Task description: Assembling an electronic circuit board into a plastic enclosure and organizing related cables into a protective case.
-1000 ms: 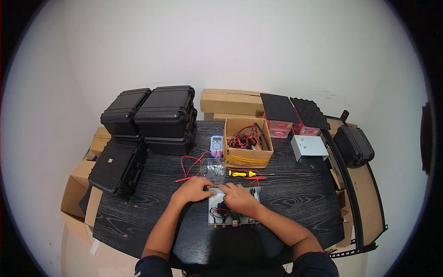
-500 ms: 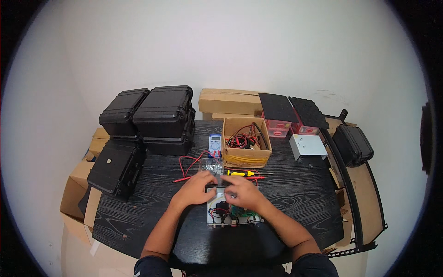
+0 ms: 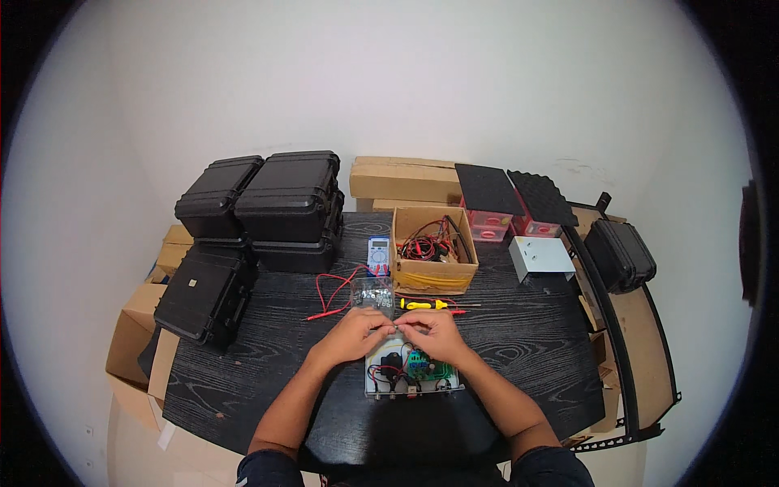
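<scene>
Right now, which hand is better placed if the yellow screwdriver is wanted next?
Likely the right hand: it is just on the near side of the yellow screwdriver, while the left hand lies farther left, by the clear box of small parts. Both hands are close together, though.

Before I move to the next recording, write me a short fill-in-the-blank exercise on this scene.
Below the left hand and right hand in the picture, the electronics enclosure holds a ____ circuit board.
The digital multimeter lies to the ____ of the cable-filled cardboard box.
The screwdriver has a handle in black and ____.
Missing words: green; left; yellow.
</scene>
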Action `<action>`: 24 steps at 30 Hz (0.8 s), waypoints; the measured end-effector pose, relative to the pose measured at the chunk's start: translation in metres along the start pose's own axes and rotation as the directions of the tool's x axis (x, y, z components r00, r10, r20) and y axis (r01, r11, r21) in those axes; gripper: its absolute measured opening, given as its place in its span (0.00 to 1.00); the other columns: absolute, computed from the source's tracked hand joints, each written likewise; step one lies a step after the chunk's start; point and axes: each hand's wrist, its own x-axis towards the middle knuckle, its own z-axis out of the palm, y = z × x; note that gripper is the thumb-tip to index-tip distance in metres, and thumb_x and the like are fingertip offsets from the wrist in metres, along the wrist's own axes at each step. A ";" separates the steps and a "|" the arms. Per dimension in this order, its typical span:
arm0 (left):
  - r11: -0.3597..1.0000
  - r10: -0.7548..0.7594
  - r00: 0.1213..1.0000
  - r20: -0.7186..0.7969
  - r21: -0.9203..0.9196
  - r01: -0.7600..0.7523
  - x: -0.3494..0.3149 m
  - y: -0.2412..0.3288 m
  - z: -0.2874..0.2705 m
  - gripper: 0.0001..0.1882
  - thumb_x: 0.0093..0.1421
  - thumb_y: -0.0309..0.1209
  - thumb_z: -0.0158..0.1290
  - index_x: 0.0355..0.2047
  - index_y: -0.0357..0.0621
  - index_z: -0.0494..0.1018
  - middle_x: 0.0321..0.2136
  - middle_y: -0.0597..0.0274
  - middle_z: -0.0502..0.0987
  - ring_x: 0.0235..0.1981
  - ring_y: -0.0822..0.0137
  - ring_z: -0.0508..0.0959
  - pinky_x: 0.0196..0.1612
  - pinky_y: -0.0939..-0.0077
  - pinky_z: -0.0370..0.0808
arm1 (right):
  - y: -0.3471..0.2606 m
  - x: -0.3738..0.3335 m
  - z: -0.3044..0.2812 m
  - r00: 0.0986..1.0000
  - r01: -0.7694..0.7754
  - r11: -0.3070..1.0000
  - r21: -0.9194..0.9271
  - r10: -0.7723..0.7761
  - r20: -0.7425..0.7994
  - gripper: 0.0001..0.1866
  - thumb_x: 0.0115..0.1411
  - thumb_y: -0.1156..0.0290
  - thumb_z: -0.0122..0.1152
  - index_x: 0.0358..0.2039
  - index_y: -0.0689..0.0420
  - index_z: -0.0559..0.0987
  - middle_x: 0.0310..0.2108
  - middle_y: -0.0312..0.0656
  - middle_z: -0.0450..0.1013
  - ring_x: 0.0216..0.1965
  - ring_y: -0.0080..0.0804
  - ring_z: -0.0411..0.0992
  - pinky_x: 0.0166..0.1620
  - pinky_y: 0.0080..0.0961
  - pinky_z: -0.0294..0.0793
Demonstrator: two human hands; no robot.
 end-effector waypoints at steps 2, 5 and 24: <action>0.998 -0.055 0.998 -0.020 -0.006 0.055 0.001 0.002 -0.001 0.10 0.67 0.31 0.58 0.41 0.35 0.82 0.37 0.49 0.83 0.40 0.48 0.82 0.45 0.57 0.78 | 0.005 0.001 0.004 0.996 -0.084 0.986 0.143 0.086 -0.008 0.09 0.64 0.78 0.68 0.44 0.63 0.86 0.36 0.37 0.83 0.34 0.15 0.78 0.38 0.17 0.79; 0.990 -0.141 0.983 -0.118 -0.019 0.140 0.001 -0.001 0.001 0.10 0.67 0.32 0.58 0.41 0.36 0.82 0.36 0.51 0.83 0.40 0.49 0.82 0.45 0.58 0.77 | 0.016 0.015 0.013 0.981 -0.169 0.923 0.346 0.192 -0.034 0.09 0.64 0.78 0.68 0.44 0.64 0.86 0.35 0.37 0.83 0.33 0.16 0.79 0.38 0.17 0.79; 0.899 -0.289 0.935 -0.205 0.278 0.339 -0.009 -0.033 0.006 0.11 0.67 0.34 0.56 0.44 0.46 0.83 0.42 0.56 0.83 0.48 0.51 0.80 0.50 0.53 0.73 | 0.054 0.085 0.015 0.979 0.201 0.756 -0.623 -0.140 0.146 0.09 0.59 0.69 0.64 0.37 0.59 0.85 0.37 0.49 0.82 0.42 0.50 0.81 0.47 0.46 0.80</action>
